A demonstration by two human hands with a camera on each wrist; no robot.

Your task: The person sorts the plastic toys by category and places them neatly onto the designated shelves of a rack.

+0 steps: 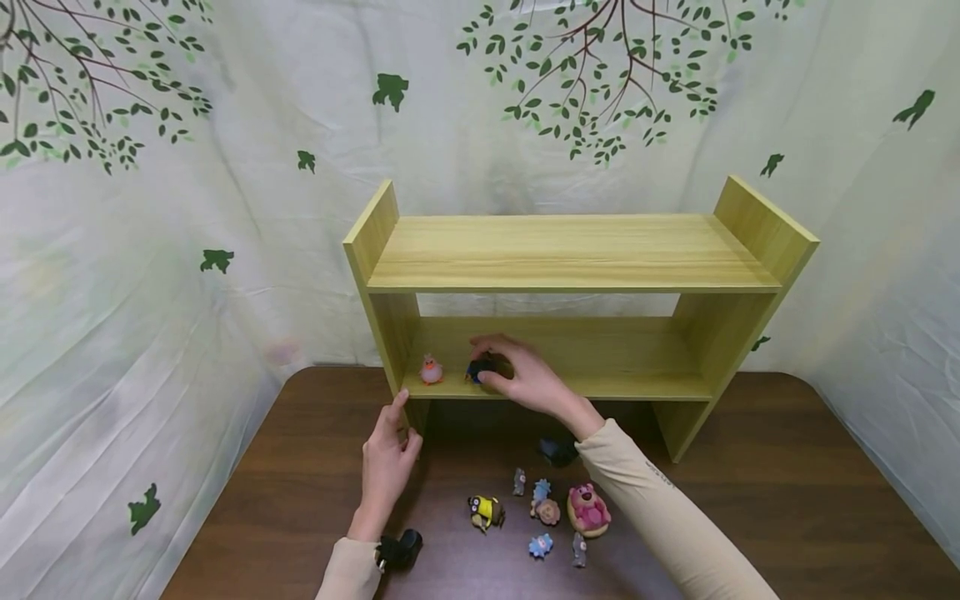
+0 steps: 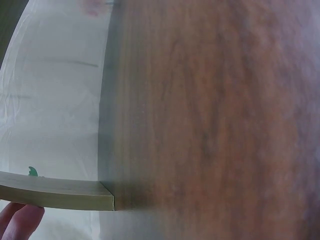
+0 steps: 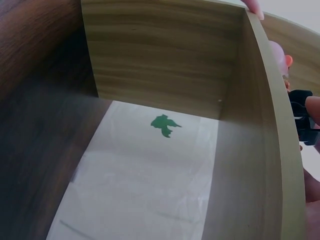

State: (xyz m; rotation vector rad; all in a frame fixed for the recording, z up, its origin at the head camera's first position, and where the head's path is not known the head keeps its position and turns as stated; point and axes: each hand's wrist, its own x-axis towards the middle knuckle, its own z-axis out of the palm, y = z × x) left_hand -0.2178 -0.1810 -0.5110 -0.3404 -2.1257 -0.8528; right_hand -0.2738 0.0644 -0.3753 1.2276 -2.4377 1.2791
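My right hand [image 1: 531, 382] pinches a small dark blue and black figurine [image 1: 477, 369] at the front of the middle board of a light wooden shelf [image 1: 577, 254]. Its fingers partly hide the figurine; the right wrist view shows the black figurine [image 3: 299, 112] against the thumb. To its left on the same board stands a pink duck-like figurine [image 1: 431, 371]. My left hand [image 1: 386, 462] is at the shelf's left side panel, index finger extended to the board's front corner. In the left wrist view, fingertips [image 2: 29, 220] touch that panel [image 2: 60, 192].
On the brown table [image 1: 285, 475] before the shelf lie a black and yellow figurine [image 1: 486, 511], a pink bear figurine [image 1: 588, 510], a light blue figurine [image 1: 540, 546], a grey figurine [image 1: 579, 550] and several others. A dark object [image 1: 557, 451] is partly behind the right forearm.
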